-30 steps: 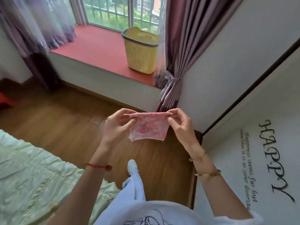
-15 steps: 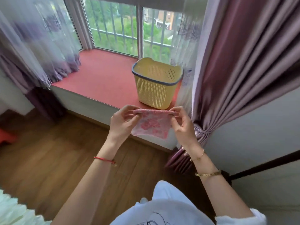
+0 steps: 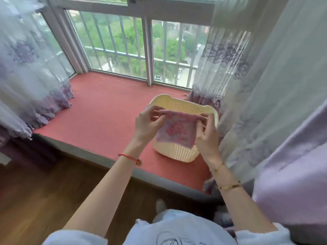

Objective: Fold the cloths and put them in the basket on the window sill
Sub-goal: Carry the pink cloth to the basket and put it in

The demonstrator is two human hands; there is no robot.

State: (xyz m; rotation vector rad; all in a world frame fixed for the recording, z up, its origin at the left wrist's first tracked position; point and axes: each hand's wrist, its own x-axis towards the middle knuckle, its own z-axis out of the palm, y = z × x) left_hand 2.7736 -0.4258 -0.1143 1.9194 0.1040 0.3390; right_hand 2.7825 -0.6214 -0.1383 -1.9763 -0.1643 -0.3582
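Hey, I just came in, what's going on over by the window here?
A person is standing at the red window sill, holding a small folded pink cloth by its top edge, the left hand pinching one corner and the right hand the other. The cloth hangs right over the open cream basket that sits on the sill beside the sheer curtain. It has not been let go yet, and the cloth hides most of the basket's inside.

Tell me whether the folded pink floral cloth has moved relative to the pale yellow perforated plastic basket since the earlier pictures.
Yes. The folded pink floral cloth, pinched by the left hand and right hand, went from short of the pale yellow perforated plastic basket to over its opening.
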